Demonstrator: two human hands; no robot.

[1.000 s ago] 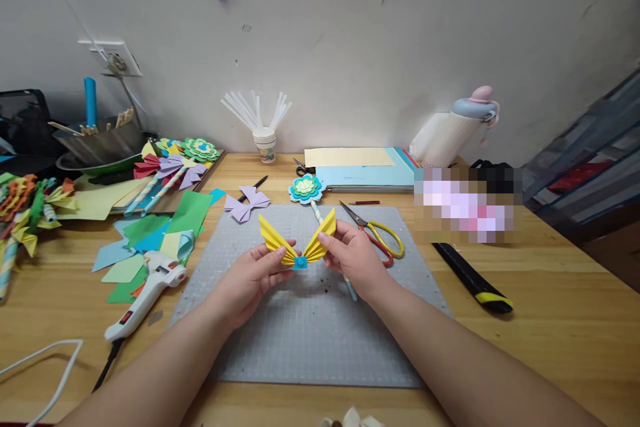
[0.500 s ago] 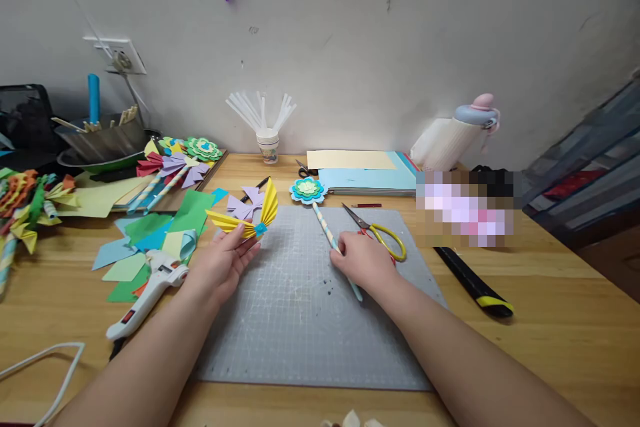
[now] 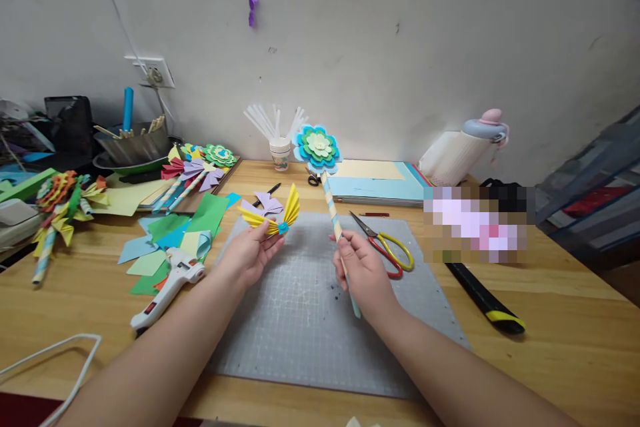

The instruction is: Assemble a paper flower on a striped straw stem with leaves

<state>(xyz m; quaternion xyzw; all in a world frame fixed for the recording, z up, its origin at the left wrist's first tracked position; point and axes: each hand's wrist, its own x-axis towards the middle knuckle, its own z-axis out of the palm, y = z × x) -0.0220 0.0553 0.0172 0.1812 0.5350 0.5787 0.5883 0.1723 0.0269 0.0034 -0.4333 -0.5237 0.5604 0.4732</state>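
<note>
You are in a home craft corner for paper work. A wooden desk (image 3: 560, 320) stands against a plain wall and carries a grey cutting mat (image 3: 310, 320). Left of the mat lie a glue gun (image 3: 167, 287) and coloured paper scraps (image 3: 170, 233); right of it lie scissors (image 3: 385, 243). Behind the mat stands a cup of white straws (image 3: 277, 140), and finished paper flowers (image 3: 200, 163) lie further left.

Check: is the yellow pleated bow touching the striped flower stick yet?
Apart. The head view shows bare grey mat between the yellow bow in the left hand and the striped stick.
</note>
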